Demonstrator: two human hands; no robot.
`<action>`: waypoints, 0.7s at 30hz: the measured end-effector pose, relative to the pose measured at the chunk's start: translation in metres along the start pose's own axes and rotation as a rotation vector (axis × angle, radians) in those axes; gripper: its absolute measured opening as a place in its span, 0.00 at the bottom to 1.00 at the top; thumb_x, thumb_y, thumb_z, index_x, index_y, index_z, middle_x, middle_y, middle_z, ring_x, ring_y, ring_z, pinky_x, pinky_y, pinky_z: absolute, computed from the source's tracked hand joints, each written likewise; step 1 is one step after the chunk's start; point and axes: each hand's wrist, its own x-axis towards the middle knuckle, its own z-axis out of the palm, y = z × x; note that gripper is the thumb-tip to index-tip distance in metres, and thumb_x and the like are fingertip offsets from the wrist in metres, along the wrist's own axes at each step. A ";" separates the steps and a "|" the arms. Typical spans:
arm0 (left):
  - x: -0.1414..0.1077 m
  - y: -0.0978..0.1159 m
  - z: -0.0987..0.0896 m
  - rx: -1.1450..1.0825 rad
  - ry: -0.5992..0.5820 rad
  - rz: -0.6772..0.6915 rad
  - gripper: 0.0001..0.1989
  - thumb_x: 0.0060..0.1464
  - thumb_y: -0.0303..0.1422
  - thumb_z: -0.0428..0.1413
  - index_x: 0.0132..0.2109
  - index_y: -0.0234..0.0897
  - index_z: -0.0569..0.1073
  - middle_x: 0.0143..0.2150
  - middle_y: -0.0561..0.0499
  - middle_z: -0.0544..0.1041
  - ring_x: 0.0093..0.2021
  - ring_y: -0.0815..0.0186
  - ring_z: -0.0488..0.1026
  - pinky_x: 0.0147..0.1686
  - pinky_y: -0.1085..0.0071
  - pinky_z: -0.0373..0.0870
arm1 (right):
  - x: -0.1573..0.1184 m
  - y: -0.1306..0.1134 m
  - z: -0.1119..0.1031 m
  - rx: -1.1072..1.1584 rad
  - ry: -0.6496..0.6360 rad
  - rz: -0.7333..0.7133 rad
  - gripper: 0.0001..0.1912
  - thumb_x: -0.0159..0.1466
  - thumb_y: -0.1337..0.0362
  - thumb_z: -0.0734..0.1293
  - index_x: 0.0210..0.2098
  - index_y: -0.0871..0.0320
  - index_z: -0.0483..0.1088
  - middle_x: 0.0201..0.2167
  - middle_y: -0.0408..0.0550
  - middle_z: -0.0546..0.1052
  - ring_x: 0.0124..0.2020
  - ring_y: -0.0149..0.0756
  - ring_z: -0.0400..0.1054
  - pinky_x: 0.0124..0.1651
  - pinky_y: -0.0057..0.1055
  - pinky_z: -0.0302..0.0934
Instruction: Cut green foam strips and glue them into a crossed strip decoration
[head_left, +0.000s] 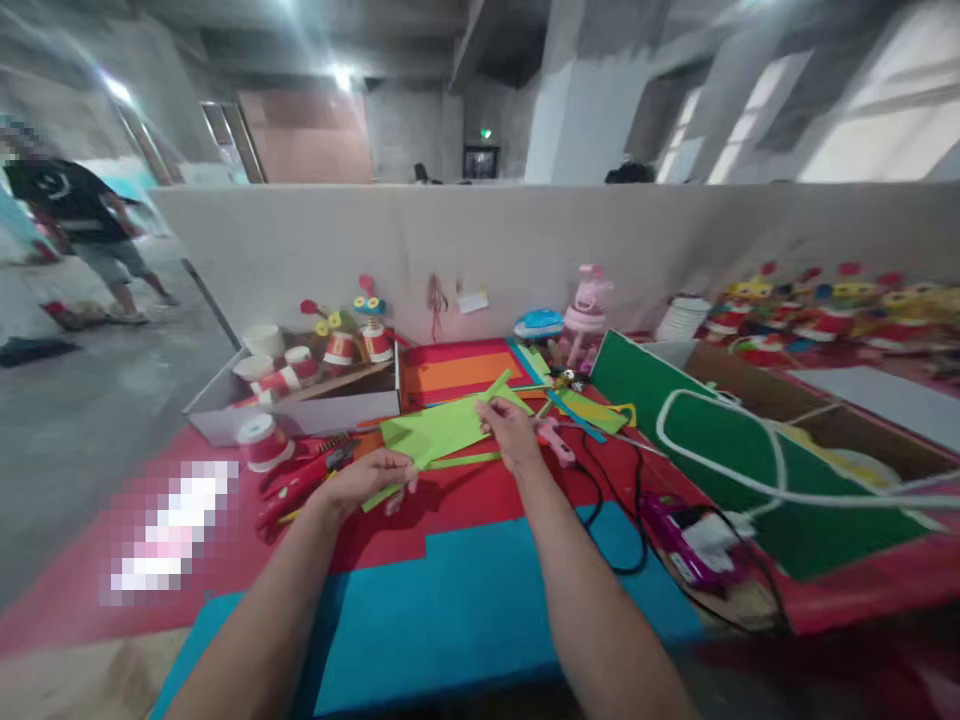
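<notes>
A narrow light-green paper strip runs slantwise between my two hands over the table. My left hand pinches it near its lower left end. Fingers of my right hand are closed on it toward the upper right end. Just behind the strip is a wider light-green paper sheet; whether the two touch is unclear. Another thin green strip lies below the sheet. Close to my right hand rests a pink glue gun. Red-handled tools lie left of my left hand.
Left, an open box holds paper cups and cup figures. Right stands a green-sided box with a white cable across it. A purple power strip and black cords lie in front. Blue sheets cover the near edge.
</notes>
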 end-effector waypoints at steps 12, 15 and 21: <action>-0.004 0.000 -0.004 -0.015 -0.099 -0.018 0.16 0.56 0.41 0.54 0.30 0.31 0.73 0.16 0.50 0.72 0.17 0.70 0.67 0.24 0.75 0.61 | 0.016 -0.010 -0.029 0.140 0.386 -0.020 0.19 0.46 0.51 0.73 0.24 0.57 0.65 0.15 0.34 0.63 0.16 0.23 0.56 0.14 0.20 0.44; -0.003 0.002 -0.006 -0.003 0.052 0.055 0.16 0.56 0.41 0.53 0.32 0.31 0.74 0.18 0.49 0.74 0.20 0.69 0.69 0.29 0.73 0.63 | 0.011 -0.013 -0.020 0.208 0.392 -0.023 0.19 0.48 0.49 0.72 0.28 0.57 0.66 0.19 0.36 0.66 0.18 0.22 0.58 0.17 0.20 0.51; 0.003 0.007 0.000 0.054 0.290 0.152 0.17 0.56 0.42 0.53 0.37 0.31 0.75 0.23 0.47 0.77 0.26 0.67 0.71 0.33 0.72 0.63 | -0.024 0.004 0.036 -0.021 -0.310 0.221 0.21 0.47 0.49 0.73 0.30 0.59 0.71 0.24 0.40 0.72 0.20 0.24 0.62 0.26 0.25 0.60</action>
